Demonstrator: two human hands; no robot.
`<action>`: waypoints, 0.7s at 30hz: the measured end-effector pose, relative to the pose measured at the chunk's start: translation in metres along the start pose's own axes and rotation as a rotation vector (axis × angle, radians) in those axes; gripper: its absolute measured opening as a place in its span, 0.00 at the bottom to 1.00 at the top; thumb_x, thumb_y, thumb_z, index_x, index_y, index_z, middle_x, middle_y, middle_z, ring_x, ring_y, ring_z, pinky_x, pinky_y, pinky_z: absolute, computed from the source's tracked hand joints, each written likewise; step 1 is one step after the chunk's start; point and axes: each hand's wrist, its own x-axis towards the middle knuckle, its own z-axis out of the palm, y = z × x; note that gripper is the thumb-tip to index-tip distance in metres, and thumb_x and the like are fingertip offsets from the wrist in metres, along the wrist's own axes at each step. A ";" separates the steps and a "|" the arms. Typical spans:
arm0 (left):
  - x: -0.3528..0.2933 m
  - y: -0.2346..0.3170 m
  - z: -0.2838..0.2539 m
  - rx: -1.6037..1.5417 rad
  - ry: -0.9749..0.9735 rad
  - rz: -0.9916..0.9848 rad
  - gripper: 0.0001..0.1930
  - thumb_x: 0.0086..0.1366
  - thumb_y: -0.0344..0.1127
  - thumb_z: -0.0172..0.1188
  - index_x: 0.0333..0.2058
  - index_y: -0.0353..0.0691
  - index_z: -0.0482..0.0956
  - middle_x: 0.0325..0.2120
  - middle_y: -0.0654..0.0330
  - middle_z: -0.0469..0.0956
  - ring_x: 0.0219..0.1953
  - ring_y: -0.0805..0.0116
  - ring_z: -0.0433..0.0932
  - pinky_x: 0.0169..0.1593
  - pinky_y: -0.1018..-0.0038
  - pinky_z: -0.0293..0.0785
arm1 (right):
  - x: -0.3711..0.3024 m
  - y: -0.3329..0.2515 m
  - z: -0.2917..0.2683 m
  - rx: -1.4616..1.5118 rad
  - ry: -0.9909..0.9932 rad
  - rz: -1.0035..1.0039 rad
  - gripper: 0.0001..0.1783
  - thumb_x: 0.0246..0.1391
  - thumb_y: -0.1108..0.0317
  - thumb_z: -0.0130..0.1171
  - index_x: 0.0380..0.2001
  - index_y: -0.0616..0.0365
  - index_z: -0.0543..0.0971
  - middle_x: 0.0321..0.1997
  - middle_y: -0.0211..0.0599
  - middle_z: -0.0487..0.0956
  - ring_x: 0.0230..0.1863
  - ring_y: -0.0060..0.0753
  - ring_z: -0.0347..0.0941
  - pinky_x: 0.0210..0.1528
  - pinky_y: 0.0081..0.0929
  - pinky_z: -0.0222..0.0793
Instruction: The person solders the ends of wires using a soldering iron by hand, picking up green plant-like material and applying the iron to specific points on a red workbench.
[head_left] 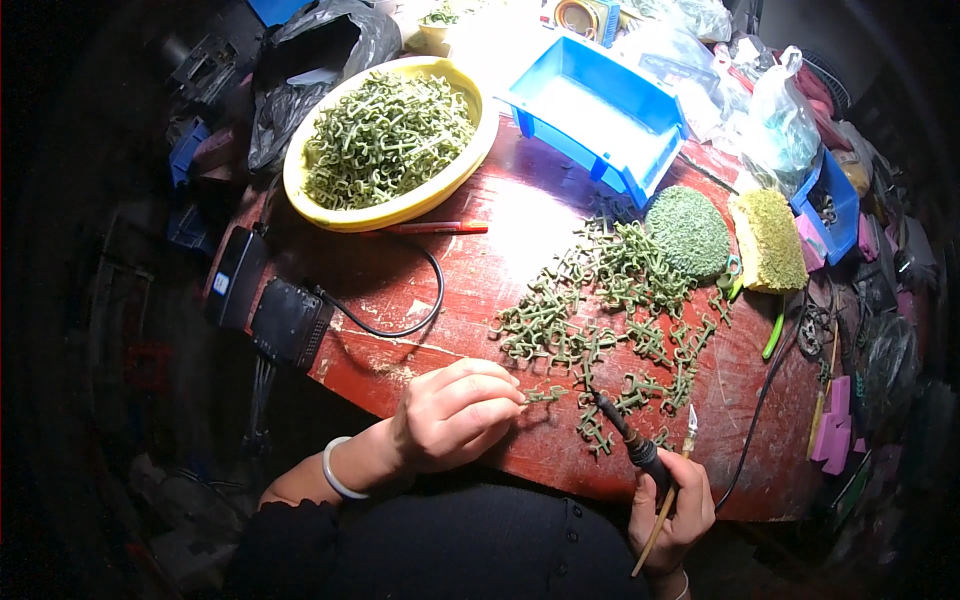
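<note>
My left hand (455,415) is over the near edge of the red table (465,275), its fingertips pinched on a small green branched piece (543,396). My right hand (680,510) grips a black soldering iron (643,453), its tip pointing up and left at the loose pieces. The same hand also holds a thin wooden-handled tool (650,540) with a pale pointed tip; whether it is a brush or a blade I cannot tell. A scattered heap of similar green pieces (640,265) lies just beyond both hands.
A yellow bowl (487,125) full of green pieces stands far left, near a red pen (450,228) and black cable (438,290). A blue bin (560,130), round green textured pad (688,232) and yellow-green block (768,240) are beyond the heap. Plastic bags (785,110) crowd the far right.
</note>
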 end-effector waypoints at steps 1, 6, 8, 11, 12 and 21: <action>-0.001 -0.001 0.000 -0.004 0.007 0.000 0.13 0.54 0.21 0.70 0.38 0.37 0.79 0.36 0.57 0.83 0.38 0.58 0.84 0.39 0.68 0.83 | 0.000 -0.001 0.001 -0.003 -0.002 0.005 0.17 0.58 0.68 0.68 0.47 0.65 0.78 0.32 0.46 0.78 0.28 0.45 0.76 0.31 0.35 0.72; 0.005 0.000 -0.003 -0.106 0.026 -0.070 0.12 0.54 0.19 0.68 0.37 0.37 0.79 0.35 0.55 0.83 0.35 0.59 0.83 0.38 0.69 0.79 | 0.000 0.001 -0.002 0.006 0.015 0.029 0.16 0.58 0.68 0.67 0.46 0.65 0.78 0.32 0.46 0.78 0.28 0.45 0.77 0.31 0.35 0.73; 0.005 0.002 -0.005 -0.263 0.060 -0.266 0.12 0.54 0.16 0.66 0.35 0.36 0.78 0.32 0.53 0.83 0.32 0.63 0.81 0.38 0.72 0.74 | 0.001 0.000 0.000 -0.002 0.020 0.030 0.16 0.58 0.68 0.67 0.46 0.65 0.78 0.32 0.46 0.79 0.28 0.44 0.77 0.31 0.35 0.73; -0.005 -0.001 -0.003 -0.335 0.114 -0.397 0.12 0.55 0.16 0.67 0.37 0.35 0.81 0.33 0.58 0.83 0.31 0.72 0.79 0.33 0.78 0.73 | 0.000 0.000 0.002 -0.011 0.030 0.023 0.16 0.58 0.68 0.67 0.46 0.65 0.78 0.33 0.46 0.79 0.29 0.44 0.77 0.32 0.34 0.73; -0.005 -0.001 -0.002 -0.353 0.133 -0.418 0.12 0.55 0.16 0.68 0.36 0.36 0.80 0.33 0.58 0.83 0.31 0.72 0.79 0.34 0.78 0.73 | 0.000 0.000 0.001 -0.008 0.027 0.029 0.16 0.58 0.68 0.67 0.46 0.65 0.78 0.33 0.46 0.79 0.29 0.45 0.78 0.32 0.34 0.74; -0.005 -0.001 0.000 -0.360 0.158 -0.434 0.11 0.55 0.16 0.68 0.36 0.35 0.80 0.32 0.58 0.83 0.32 0.71 0.80 0.34 0.78 0.74 | 0.000 0.000 0.001 0.001 0.013 0.059 0.16 0.57 0.70 0.67 0.46 0.65 0.78 0.33 0.46 0.79 0.29 0.45 0.78 0.33 0.34 0.74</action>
